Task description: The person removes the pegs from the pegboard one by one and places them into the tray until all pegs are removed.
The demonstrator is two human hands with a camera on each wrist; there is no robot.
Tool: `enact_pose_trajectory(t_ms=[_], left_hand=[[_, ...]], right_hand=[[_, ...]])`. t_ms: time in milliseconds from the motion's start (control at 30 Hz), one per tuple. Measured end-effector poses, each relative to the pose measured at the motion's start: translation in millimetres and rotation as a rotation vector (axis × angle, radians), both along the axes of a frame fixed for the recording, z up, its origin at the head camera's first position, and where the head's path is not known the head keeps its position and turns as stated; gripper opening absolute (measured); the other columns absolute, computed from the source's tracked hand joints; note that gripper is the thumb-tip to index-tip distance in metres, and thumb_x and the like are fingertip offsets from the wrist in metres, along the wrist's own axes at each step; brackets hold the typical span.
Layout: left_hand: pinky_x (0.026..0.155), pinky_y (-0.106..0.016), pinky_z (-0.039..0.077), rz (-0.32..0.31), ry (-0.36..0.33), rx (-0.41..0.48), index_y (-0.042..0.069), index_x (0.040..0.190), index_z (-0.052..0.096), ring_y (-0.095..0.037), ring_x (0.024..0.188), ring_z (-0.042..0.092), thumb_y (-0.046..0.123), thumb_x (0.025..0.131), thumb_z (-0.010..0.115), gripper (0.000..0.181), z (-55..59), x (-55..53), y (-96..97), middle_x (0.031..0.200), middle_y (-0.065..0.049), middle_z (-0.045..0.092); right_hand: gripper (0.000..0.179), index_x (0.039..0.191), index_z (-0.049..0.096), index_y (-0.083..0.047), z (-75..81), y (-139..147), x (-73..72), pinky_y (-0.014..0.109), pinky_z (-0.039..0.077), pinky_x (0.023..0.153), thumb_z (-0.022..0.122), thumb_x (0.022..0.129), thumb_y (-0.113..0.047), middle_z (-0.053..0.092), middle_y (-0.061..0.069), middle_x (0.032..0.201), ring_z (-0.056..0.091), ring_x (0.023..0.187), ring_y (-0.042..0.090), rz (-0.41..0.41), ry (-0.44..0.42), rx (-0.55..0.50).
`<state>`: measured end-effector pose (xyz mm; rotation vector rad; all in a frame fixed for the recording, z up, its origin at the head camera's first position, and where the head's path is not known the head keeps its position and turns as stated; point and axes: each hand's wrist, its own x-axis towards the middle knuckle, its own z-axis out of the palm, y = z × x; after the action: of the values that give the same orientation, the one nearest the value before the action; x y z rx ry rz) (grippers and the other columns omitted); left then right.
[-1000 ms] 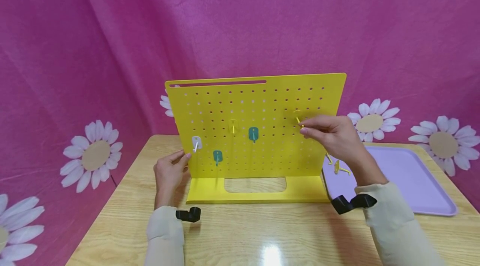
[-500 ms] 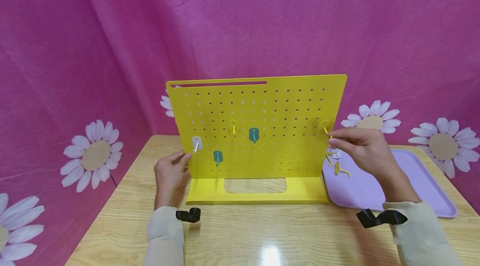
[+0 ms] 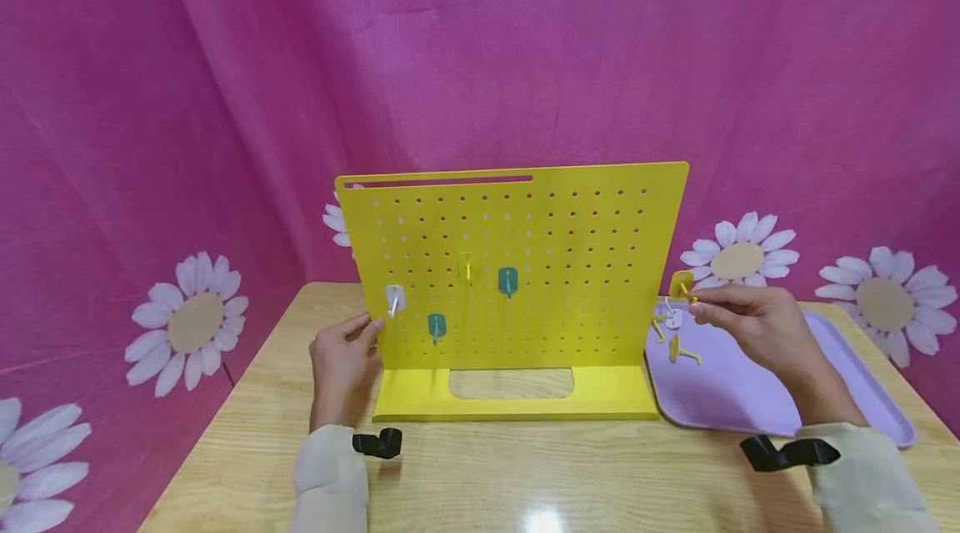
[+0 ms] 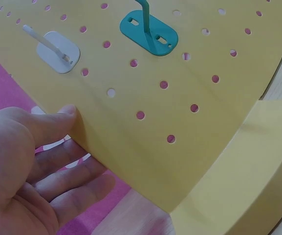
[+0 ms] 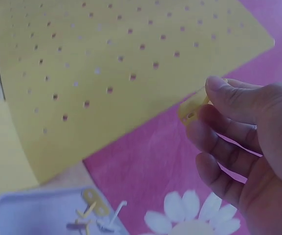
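Note:
A yellow pegboard (image 3: 570,266) stands upright on its base. My left hand (image 3: 341,358) holds its left edge, thumb (image 4: 57,122) on the front face and the other fingers behind the edge. Beyond the board's right edge, my right hand (image 3: 757,324) pinches a yellow peg hook (image 3: 681,284) by its prong; its plate (image 5: 192,108) faces the board in the right wrist view. On the board hang a white hook (image 3: 395,298), a yellow hook (image 3: 468,266) and two teal hooks, one in the middle (image 3: 508,281) and one lower left (image 3: 437,326).
A lilac tray (image 3: 720,399) lies right of the board, partly under my right arm. In it are a white hook (image 3: 674,318) and yellow hooks (image 3: 684,351) near the board's edge. A pink flowered cloth (image 3: 480,49) hangs behind the wooden table (image 3: 465,475).
My right hand has carried the yellow hook rightward and down, from in front of the board to over the tray's back left. The left hand keeps its place. The head view has tilted up slightly.

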<state>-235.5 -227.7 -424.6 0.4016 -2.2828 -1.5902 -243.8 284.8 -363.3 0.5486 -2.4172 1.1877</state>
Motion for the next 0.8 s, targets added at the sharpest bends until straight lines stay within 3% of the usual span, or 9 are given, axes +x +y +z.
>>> enact_pose_trajectory(t_ms=[300,600,800], left_hand=[[0.08,-0.039,0.061,0.0,-0.008,-0.029,0.005,0.128,0.068,-0.031,0.098,0.07,0.022,0.096,0.07,0.036,-1.8,0.2,-0.9,0.123,-0.018,0.067],[0.079,-0.039,0.061,0.005,-0.005,-0.043,0.005,0.127,0.069,-0.032,0.094,0.071,0.022,0.096,0.071,0.036,-0.7,-0.1,-0.5,0.122,-0.019,0.067],[0.08,-0.039,0.06,0.01,0.002,-0.033,0.005,0.127,0.069,-0.032,0.094,0.071,0.021,0.096,0.071,0.035,-0.9,-0.3,-0.6,0.122,-0.018,0.067]], right_hand=[[0.023,0.11,0.071,0.011,-24.9,22,-14.3,0.019,0.054,0.061,0.073,0.09,-0.002,0.074,0.006,0.082,0.066,0.069,0.007,-0.035,-0.132,0.003],[0.028,0.114,0.067,0.015,-56.5,39,-30.9,0.024,0.057,0.061,0.071,0.093,-0.004,0.073,0.0,0.085,0.068,0.07,0.011,-0.012,-0.234,-0.026],[0.036,0.12,0.066,0.013,-64.3,44,-38.5,0.029,0.059,0.065,0.07,0.096,-0.014,0.073,0.018,0.094,0.067,0.074,0.013,-0.049,-0.377,0.006]])
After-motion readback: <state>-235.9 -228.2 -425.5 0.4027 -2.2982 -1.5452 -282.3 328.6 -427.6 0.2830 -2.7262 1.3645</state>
